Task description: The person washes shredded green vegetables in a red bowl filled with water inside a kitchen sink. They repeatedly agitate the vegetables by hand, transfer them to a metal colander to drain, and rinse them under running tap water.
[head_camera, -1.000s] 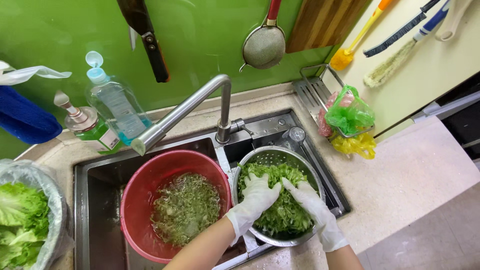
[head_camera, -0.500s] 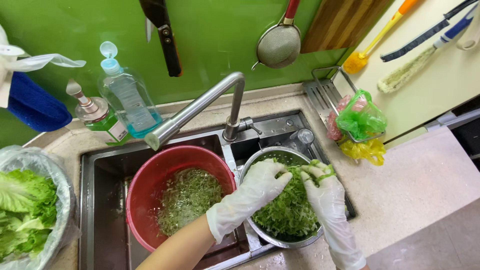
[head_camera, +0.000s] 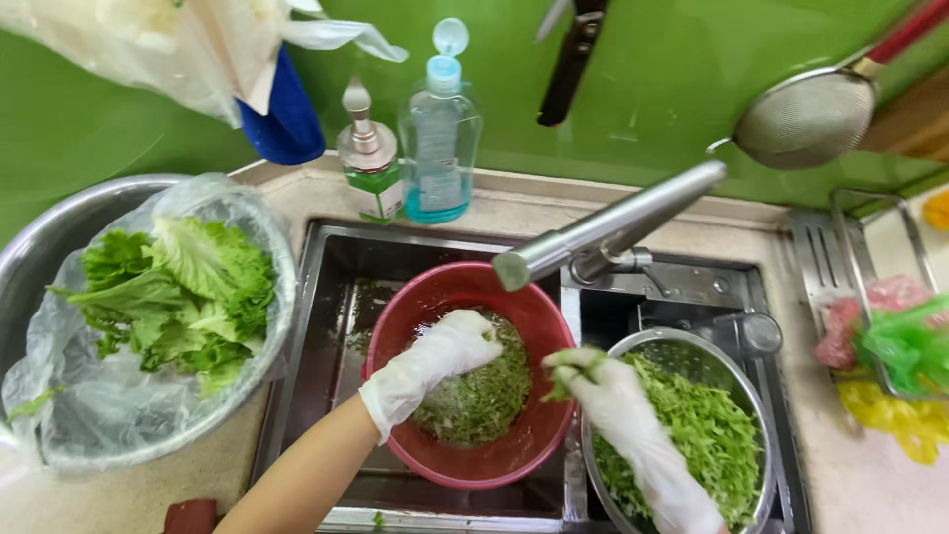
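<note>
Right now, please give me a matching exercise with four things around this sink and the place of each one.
Things:
1. red basin
2. metal colander
3. lettuce leaves
4. soap dispenser

Places:
A. on the ledge behind the sink
B. in the bag-lined bowl on the left counter
C. under the left hand
D. under the right hand

Pairs: 1-C, 2-D, 3-B, 4-A

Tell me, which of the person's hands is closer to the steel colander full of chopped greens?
Right. The right hand holds a pinch of greens at the steel colander's left rim, its wrist lying over the bowl. The left hand is farther left, inside the red basin.
</note>
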